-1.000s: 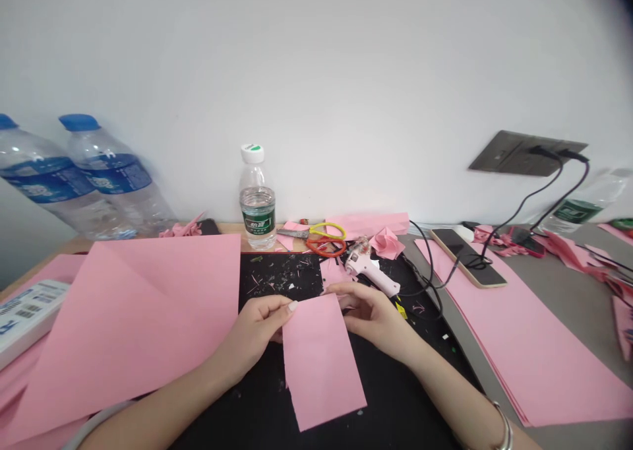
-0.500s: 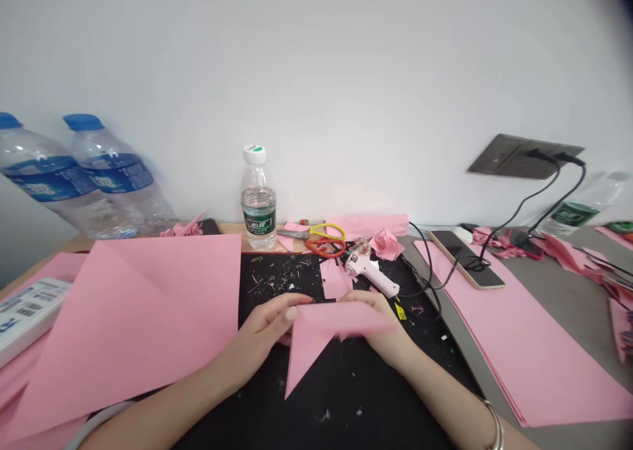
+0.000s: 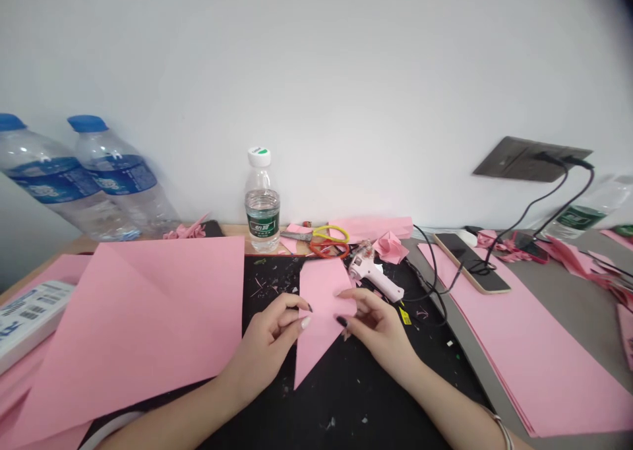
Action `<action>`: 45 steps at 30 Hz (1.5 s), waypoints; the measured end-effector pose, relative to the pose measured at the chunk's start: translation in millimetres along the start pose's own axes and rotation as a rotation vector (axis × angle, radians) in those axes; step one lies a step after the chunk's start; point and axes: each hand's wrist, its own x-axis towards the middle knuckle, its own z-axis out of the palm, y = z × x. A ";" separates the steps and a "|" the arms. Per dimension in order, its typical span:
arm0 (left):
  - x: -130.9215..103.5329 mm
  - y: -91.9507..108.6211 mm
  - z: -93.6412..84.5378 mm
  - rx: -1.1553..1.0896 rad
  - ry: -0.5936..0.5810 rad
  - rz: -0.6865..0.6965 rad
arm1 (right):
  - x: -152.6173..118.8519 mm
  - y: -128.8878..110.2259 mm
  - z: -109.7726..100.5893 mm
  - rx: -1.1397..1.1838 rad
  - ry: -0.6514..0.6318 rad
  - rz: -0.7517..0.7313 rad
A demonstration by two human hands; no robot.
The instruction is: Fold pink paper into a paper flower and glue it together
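Observation:
A folded pink paper piece (image 3: pixel 321 305), pointed at its lower end, is held up between both hands over the black mat (image 3: pixel 316 407). My left hand (image 3: pixel 274 334) pinches its left edge between thumb and fingers. On the right edge my right hand (image 3: pixel 378 324) pinches it, the dark thumbnail lying on the front face. Just behind the right hand rests a light pink glue gun (image 3: pixel 378 280). Scissors with yellow and orange handles (image 3: pixel 330 249) lie behind the paper's top edge.
Large pink sheets (image 3: pixel 163 318) cover the left side beside a white box (image 3: pixel 32 318). A small water bottle (image 3: pixel 262 206) stands by the wall. At right, a phone (image 3: pixel 472 263) and cables lie on stacked pink sheets (image 3: pixel 534 357). Two big bottles (image 3: pixel 119 173) lean at left.
The paper's upper part, folded over and blurred before, now stands up flat and faces the camera. My right hand has turned, and its thumb now shows on the front. The view has shifted slightly.

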 end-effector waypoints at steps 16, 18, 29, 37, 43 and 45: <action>-0.4 -6.1 -2.1 -0.276 -0.031 0.018 | 7.5 2.4 -13.2 0.306 0.058 0.093; 2.2 -6.8 -4.0 -0.425 0.024 0.003 | 7.6 5.1 -17.5 0.539 0.132 0.258; 11.5 -1.2 -4.0 -0.104 -0.233 -0.073 | 7.6 6.3 -3.1 0.150 -0.110 0.245; 14.4 -3.3 -0.2 -0.031 -0.206 -0.119 | 4.7 -4.3 2.1 -0.233 -0.191 0.091; 15.4 5.2 0.8 0.095 -0.243 -0.033 | 1.0 -8.8 10.9 -0.284 -0.198 0.104; 14.5 7.7 1.0 0.125 -0.243 -0.006 | 0.1 -9.6 12.3 -0.278 -0.208 0.093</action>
